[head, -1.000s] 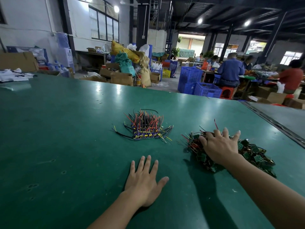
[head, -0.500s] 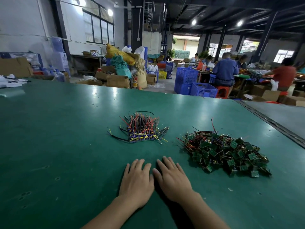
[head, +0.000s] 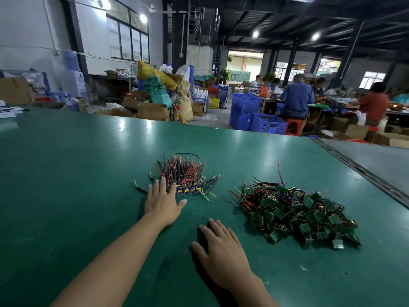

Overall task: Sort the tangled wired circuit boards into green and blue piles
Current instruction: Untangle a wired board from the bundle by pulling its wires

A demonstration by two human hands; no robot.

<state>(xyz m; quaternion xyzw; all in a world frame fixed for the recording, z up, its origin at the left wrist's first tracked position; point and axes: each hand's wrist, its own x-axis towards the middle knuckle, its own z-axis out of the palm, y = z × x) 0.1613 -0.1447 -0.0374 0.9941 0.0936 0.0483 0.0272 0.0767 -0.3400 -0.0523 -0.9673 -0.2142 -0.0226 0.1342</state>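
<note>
Your left hand [head: 162, 203] flat, spread, fingertips [head: 163, 184] touching blue pile [head: 183, 177] at its near side. Your right hand [head: 221, 251] flat on table [head: 66, 173], fingers straight, holding nothing. Toward right edge, apart: green pile [head: 298, 211].

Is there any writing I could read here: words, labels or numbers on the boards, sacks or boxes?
No text here can be read.
On the green boards: any markings are too small to read.
On the teal sack: a pale printed patch, too blurred to read.
On the boxes: no print clear enough to read.
On the papers: too far and blurred to read.
</note>
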